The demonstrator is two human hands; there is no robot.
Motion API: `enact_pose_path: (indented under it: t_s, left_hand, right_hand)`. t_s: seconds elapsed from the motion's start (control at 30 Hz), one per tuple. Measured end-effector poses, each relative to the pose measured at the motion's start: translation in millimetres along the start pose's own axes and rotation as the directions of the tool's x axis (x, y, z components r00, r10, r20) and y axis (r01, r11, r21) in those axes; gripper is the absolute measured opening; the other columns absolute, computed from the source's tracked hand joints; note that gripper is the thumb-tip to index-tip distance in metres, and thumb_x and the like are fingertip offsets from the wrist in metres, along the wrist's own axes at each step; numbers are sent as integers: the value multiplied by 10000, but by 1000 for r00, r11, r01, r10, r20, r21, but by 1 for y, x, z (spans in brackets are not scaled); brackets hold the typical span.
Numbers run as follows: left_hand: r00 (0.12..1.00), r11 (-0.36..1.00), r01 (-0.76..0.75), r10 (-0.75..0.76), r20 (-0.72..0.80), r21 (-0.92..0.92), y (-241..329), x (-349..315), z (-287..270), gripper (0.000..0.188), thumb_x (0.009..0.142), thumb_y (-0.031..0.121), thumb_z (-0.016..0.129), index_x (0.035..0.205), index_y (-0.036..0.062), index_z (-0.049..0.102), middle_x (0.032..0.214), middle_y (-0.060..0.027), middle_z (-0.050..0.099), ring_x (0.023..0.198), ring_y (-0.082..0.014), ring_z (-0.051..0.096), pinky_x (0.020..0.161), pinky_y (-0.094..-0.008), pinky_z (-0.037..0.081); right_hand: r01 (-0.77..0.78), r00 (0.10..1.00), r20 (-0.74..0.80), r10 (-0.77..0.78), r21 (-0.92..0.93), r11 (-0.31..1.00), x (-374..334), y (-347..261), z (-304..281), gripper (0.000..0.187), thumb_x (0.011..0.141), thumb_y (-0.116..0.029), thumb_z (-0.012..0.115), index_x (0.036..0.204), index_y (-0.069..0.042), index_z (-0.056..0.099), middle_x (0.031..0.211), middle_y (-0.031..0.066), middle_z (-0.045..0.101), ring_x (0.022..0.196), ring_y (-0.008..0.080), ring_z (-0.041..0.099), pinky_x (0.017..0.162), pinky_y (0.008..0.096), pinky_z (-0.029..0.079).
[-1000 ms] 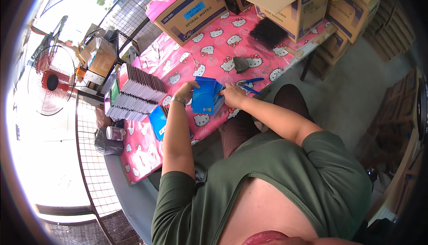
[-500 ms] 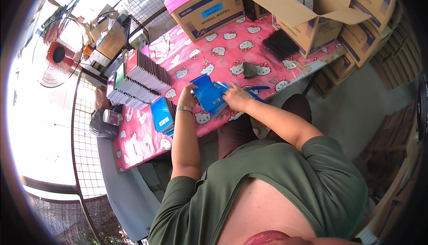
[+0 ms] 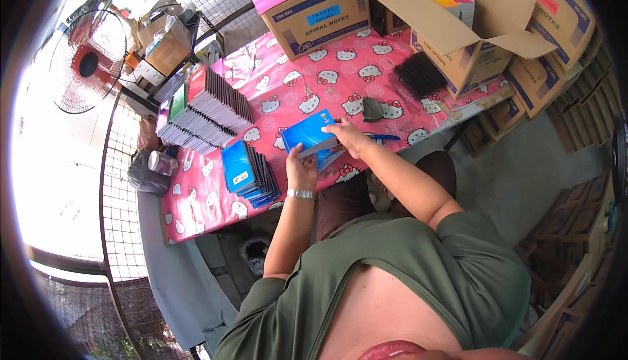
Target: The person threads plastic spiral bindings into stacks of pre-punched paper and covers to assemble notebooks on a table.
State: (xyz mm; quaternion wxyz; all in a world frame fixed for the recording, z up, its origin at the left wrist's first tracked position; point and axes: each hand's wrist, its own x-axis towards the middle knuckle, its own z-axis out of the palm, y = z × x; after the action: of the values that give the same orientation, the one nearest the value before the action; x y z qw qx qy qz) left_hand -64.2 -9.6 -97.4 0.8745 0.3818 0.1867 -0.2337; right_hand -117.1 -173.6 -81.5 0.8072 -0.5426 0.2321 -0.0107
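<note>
A table [image 3: 252,65] with a pink cat-print cover carries an open cardboard box [image 3: 490,69] at far right and a closed box [image 3: 340,33] at the back. Tall notebook stacks [image 3: 209,111] stand at left; a lower pile of blue notebooks [image 3: 245,170] sits nearer the front. The blue bundle [image 3: 307,131] is between both hands, over the table near its front edge. The left hand [image 3: 301,170] is half closed on its lower side, the right hand [image 3: 350,137] half closed on its right end. A blue-handled tool [image 3: 386,137] lies just beside the right hand.
</note>
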Motion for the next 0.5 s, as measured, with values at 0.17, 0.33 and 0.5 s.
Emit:
enact_pose_path:
  t_s: [0.17,0.33,0.5]
  left_hand:
    - [429,-182,-498,798,424,848,-23,-32,-2,835,773,228,792,1412,-47,330,1294,-245,504,1168,-390,519,1035,-481,391]
    - [569,-653,-604,49,821,457,-1,-29,30,418,790,193,702,1187,94,614,1111,-109,624,1053,-312,589,886,-414,496]
    - [595,-664,-630,-80,800,403,12,-26,41,251,792,176,675,1038,127,680,1034,-55,655,915,-267,653,752,-389,547]
  right_hand:
    - [71,962,-194,-190,-496,866,21,29,-21,865,752,-416,755,1403,6,372,1270,272,583,1133,386,612,947,415,493]
    - [229,946,67,-318,-833,504,37,4,-44,803,727,-565,765,1252,2,550,1117,261,661,1058,373,647,922,423,503]
    - [-113,679,-438,-589,-855,506,79,-46,-167,289,856,-342,701,944,-67,688,909,189,698,891,342,675,775,448,536]
